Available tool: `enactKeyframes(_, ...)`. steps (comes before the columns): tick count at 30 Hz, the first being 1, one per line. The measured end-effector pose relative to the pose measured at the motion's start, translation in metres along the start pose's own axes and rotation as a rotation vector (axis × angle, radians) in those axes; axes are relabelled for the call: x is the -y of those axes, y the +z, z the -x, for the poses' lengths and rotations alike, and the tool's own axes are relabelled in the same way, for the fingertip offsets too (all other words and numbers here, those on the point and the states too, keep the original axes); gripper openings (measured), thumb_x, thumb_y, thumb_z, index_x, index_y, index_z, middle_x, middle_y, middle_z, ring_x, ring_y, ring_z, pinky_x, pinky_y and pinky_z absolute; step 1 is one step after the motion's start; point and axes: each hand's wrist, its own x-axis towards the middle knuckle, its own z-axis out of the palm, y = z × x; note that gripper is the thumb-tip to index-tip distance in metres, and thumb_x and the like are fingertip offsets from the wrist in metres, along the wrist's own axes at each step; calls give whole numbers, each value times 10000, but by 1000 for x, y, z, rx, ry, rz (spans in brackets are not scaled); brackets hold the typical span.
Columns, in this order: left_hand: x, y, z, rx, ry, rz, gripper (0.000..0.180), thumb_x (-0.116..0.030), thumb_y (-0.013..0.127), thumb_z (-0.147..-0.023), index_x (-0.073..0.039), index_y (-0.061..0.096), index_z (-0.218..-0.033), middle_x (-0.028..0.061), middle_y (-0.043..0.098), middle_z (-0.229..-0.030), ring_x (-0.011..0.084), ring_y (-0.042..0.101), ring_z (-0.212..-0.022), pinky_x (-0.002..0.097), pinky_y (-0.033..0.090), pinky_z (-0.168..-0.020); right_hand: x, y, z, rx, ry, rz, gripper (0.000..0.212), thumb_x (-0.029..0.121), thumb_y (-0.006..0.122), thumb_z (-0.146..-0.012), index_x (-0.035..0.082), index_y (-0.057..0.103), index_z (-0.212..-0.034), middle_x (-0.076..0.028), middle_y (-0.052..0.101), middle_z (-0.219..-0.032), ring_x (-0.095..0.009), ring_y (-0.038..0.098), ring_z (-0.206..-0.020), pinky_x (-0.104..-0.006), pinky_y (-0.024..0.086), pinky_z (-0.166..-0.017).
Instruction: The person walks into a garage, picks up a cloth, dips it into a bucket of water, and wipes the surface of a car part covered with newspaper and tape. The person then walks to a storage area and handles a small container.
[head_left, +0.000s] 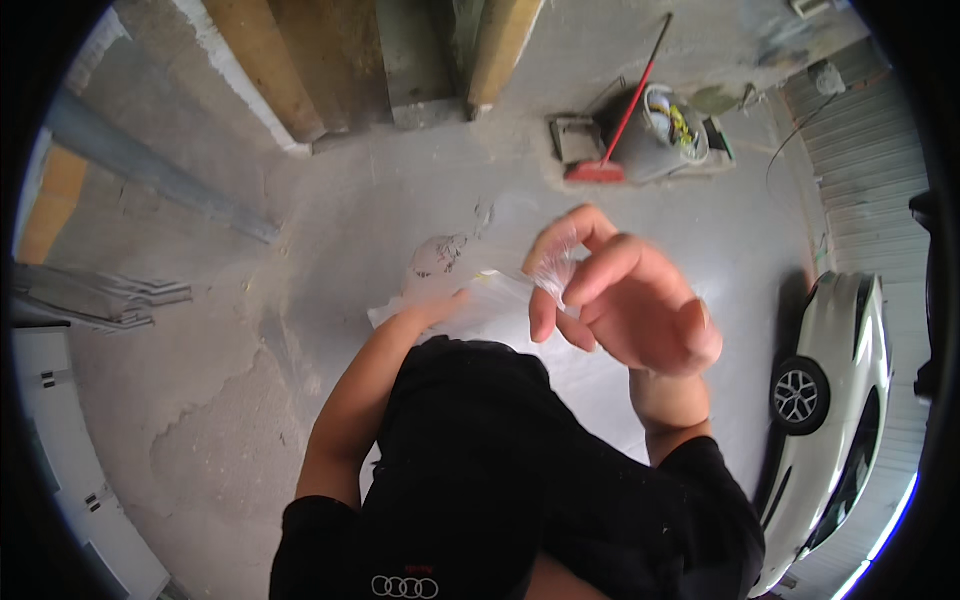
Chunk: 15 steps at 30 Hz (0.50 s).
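Your right hand [620,300] pinches one end of the clear plastic bag [510,290] at chest height; your left hand [440,308] grips the other. That light fingertip pinch could slip, dropping it onto the concrete floor [330,230].

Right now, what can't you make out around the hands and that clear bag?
Head view only:
- Left hand: fingers hidden behind the clear plastic bag; grip unclear.
- Bag: motion-blurred, contents unreadable.
- Right hand: blurred; pinch on the bag uncertain.
- Bucket: contents too small.
- White car: cut by the rim.
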Motion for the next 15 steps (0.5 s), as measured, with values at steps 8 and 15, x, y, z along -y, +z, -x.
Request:
enactKeyframes(8, -25, -131, -223, 19, 48, -225, 616, -405, 676, -894, -69, 554, -1396, 181, 598, -1373, 355, 535, -1301, 441, 415, -1098, 2, -114, -161, -57, -113, -68, 894, 754, 530, -862, -82, 658, -1152, -222, 499, -1224, -289, 673, -921, -274, 418, -610)
enactKeyframes(15, 18, -220, -373, 159, -132, -276, 620, -374, 689, -885, -71, 535, -1404, 190, 586, -1372, 376, 546, -1277, 452, 434, -1072, -23, -254, -335, 106, -132, -15, 866, 754, 417, -955, -62, 606, -1175, -270, 464, -1273, -188, 546, -589, -314, 509, -656)
